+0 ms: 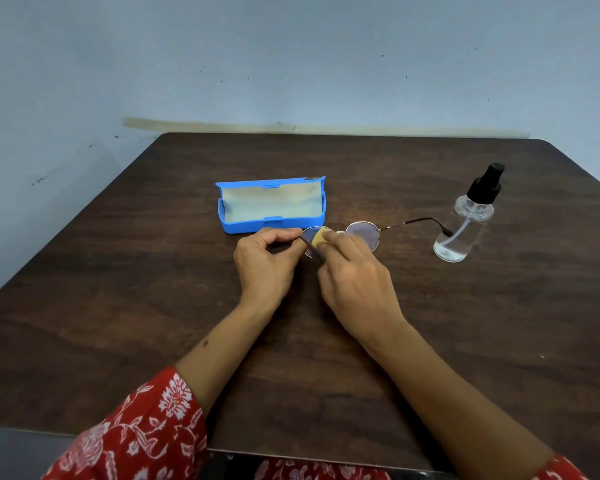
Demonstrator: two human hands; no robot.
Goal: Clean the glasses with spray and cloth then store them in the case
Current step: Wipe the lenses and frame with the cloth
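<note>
Right hand [352, 271] first: our fingers are pinched on a small yellow cloth [319, 238] and we're pressing it onto one lens of the glasses [361, 233], while our left hand [265, 261] curls in and nips the frame at the outer edge of that same lens, right by the hinge. The glasses sit low over the middle of the bench [153, 306], just in front of the case [271, 207]; whether they touch the wood we can't tell. These will handle light and delicate, we'd say: thin round metal rims, slim dark arms, lenses that smear if fingers land on them. Best taken by the rim or the bridge, never the glass, and with gentle pressure, since a wire frame like this bends easily. One arm stretches out toward the spray bottle [465, 223], its tip seeming to reach it. The cloth looks soft and bunched small. Behind, the blue case is hard, boxy plastic, lid up, pale lining showing. Off to our right stands the bottle, clear, round-bodied, black pump top, liquid inside. Bench is dark wood grain, smooth
</note>
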